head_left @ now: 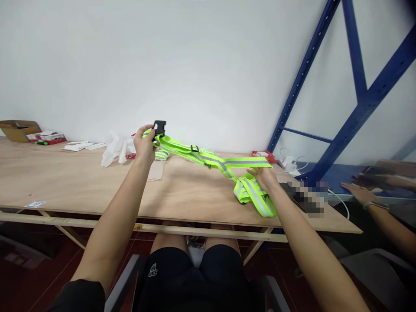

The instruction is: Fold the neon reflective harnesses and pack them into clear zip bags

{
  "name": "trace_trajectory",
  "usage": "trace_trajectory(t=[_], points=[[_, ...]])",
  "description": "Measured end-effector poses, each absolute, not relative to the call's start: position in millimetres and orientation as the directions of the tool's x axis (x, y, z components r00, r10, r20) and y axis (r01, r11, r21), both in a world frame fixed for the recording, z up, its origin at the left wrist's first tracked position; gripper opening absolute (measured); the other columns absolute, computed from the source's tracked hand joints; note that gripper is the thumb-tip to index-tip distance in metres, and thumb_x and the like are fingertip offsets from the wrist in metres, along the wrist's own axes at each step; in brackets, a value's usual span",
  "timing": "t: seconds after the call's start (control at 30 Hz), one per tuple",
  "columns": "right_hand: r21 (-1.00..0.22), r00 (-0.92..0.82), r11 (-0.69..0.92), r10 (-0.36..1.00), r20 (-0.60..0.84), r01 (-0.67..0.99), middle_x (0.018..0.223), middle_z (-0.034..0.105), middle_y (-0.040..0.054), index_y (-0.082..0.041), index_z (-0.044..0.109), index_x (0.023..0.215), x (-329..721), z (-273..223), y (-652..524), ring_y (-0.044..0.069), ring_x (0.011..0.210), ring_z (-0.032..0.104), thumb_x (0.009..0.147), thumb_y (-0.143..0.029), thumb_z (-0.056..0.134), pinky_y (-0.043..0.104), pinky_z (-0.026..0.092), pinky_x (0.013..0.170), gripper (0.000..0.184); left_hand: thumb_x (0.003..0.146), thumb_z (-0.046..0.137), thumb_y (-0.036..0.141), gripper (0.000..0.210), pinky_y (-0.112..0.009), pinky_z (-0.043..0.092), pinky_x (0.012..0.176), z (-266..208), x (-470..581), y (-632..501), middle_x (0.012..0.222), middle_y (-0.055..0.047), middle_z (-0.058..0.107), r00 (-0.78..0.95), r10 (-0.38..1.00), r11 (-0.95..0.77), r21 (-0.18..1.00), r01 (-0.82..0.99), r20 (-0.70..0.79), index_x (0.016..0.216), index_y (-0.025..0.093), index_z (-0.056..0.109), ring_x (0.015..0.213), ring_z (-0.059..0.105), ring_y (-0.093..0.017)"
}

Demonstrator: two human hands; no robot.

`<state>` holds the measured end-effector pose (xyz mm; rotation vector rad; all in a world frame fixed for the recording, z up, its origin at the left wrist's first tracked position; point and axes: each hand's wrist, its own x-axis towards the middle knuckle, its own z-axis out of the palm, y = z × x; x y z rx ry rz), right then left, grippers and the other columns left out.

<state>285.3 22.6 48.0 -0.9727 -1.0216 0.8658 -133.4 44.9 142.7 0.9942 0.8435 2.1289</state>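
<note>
strap (217,164), neon green with a grey stripe, stretched above the desk (195,195) from left to right! left hand (145,141) closed in a pinch by the black buckle (159,128) at its left end; right hand (264,175), curled closed, holds it above bunched green loops (255,195).

A wall (208,65) is filling the top, a rack (367,99) is rising at upper right, a box (17,133) is sitting far left.

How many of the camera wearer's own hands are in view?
2: the left hand grips the yellow-green reflective strap at its black buckle; the right hand holds the strap farther right.
</note>
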Motion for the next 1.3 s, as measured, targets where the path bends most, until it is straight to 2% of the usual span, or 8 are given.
trace_trajectory(t=[0.27,0.53,0.7,0.83,0.97,1.07,1.17,1.3], points=[[-0.965,0.064,0.119,0.988,0.137,0.232,0.099,0.078,0.0126,-0.018,0.069,0.081,306,52,32,0.023,0.101,0.073,0.094,-0.036,0.047,0.032,0.056,0.089,0.031,0.070,0.076,0.012,0.028,-0.019,0.045,0.050,130,-159,22,0.077,0.001,0.065,-0.437,0.787,-0.610,0.661,-0.438,0.436,0.091,0.023,0.060,0.061,0.059,-0.011],[-0.828,-0.174,0.185,0.979,0.107,0.530,0.084,0.077,0.0098,-0.016,0.070,0.077,285,56,42,0.020,0.076,0.072,0.082,-0.034,0.066,0.029,0.055,0.072,0.019,0.065,0.087,0.032,0.050,-0.022,0.052,0.068,72,-206,-1,0.088,-0.001,0.065,-0.118,0.821,-0.570,0.813,-0.118,0.558,0.107,0.023,0.062,0.080,0.064,-0.016],[-0.448,-0.212,0.310,0.943,0.255,0.839,0.083,0.076,0.0069,-0.018,0.072,0.080,271,53,9,0.022,0.078,0.068,0.088,-0.047,0.056,0.028,0.046,0.067,0.034,0.074,0.077,0.041,0.042,-0.029,0.053,0.076,37,-241,-26,0.101,-0.006,0.068,-0.047,0.859,-0.481,0.837,0.260,0.509,0.107,0.021,0.061,0.091,0.065,-0.022],[-0.249,-0.181,0.214,0.972,0.149,0.945,0.108,0.075,0.0088,-0.022,0.069,0.106,254,40,-33,0.028,0.093,0.069,0.082,-0.062,0.062,0.028,0.042,0.066,0.047,0.082,0.062,0.043,0.024,-0.035,0.052,0.075,32,-262,-48,0.081,-0.005,0.070,0.150,0.886,-0.455,0.757,0.470,0.439,0.090,0.021,0.065,0.079,0.065,-0.025],[-0.135,-0.200,0.210,0.976,0.081,0.968,0.116,0.072,0.0131,-0.019,0.064,0.114,245,22,-42,0.031,0.097,0.068,0.081,-0.045,0.066,0.030,0.043,0.068,0.042,0.090,0.051,0.045,0.031,-0.038,0.048,0.088,53,-222,-61,0.082,-0.006,0.073,0.119,0.853,-0.451,0.603,0.658,0.508,0.081,0.021,0.067,0.091,0.066,-0.028],[-0.172,-0.214,0.235,0.967,0.135,0.957,0.110,0.073,0.0120,-0.019,0.065,0.109,249,14,-29,0.028,0.095,0.068,0.083,-0.025,0.058,0.029,0.043,0.071,0.027,0.091,0.052,0.049,0.035,-0.037,0.049,0.091,54,-143,-65,0.095,-0.007,0.075,0.238,0.837,-0.513,0.555,0.655,0.492,0.099,0.020,0.070,0.096,0.067,-0.027],[-0.363,-0.261,0.323,0.942,0.209,0.874,0.106,0.074,0.0092,-0.019,0.067,0.102,262,14,-16,0.026,0.095,0.067,0.080,-0.019,0.056,0.031,0.047,0.079,0.025,0.079,0.068,0.054,0.047,-0.039,0.048,0.094,36,-64,-54,0.117,-0.012,0.072,0.386,0.799,-0.594,0.506,0.626,0.460,0.111,0.019,0.071,0.109,0.064,-0.032],[-0.651,-0.292,0.395,0.919,0.266,0.648,0.103,0.075,0.0060,-0.019,0.070,0.096,290,24,-8,0.027,0.097,0.066,0.078,-0.034,0.061,0.037,0.050,0.087,0.025,0.083,0.063,0.052,0.039,-0.034,0.050,0.075,16,-20,-20,0.088,-0.010,0.074,0.328,0.859,-0.505,0.755,0.418,0.392,0.091,0.015,0.073,0.084,0.067,-0.028]])
